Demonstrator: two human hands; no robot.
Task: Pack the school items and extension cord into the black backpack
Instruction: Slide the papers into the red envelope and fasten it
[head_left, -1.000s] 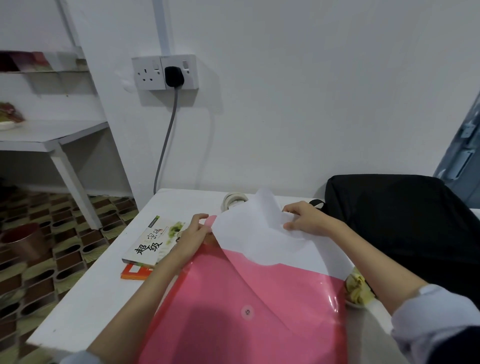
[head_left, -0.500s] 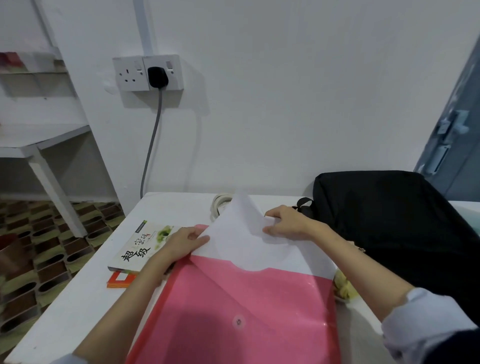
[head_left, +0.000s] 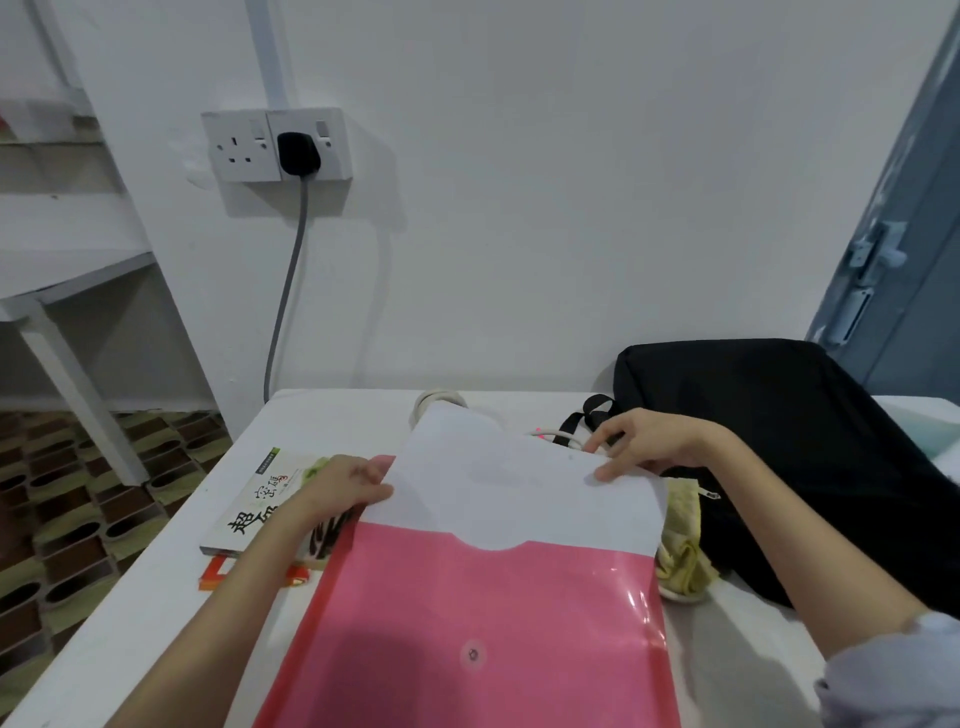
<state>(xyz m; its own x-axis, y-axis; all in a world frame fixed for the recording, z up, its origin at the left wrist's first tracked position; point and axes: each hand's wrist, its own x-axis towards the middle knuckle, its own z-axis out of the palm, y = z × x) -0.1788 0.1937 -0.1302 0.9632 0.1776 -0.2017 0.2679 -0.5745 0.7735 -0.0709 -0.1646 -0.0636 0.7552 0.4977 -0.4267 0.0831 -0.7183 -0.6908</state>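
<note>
While white paper (head_left: 519, 493) sits half inside the pink folder (head_left: 467, 623) at lower centre, left hand (head_left: 353, 483) pinches the folder's corner, right hand (head_left: 644, 447) presses flat fingers on the paper; black backpack (head_left: 779, 441) lies at right

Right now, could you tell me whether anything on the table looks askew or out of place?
The white paper sticks partway out of the pink folder, its far edge slanted. A crumpled yellow cloth lies between the folder and the black backpack.
</note>
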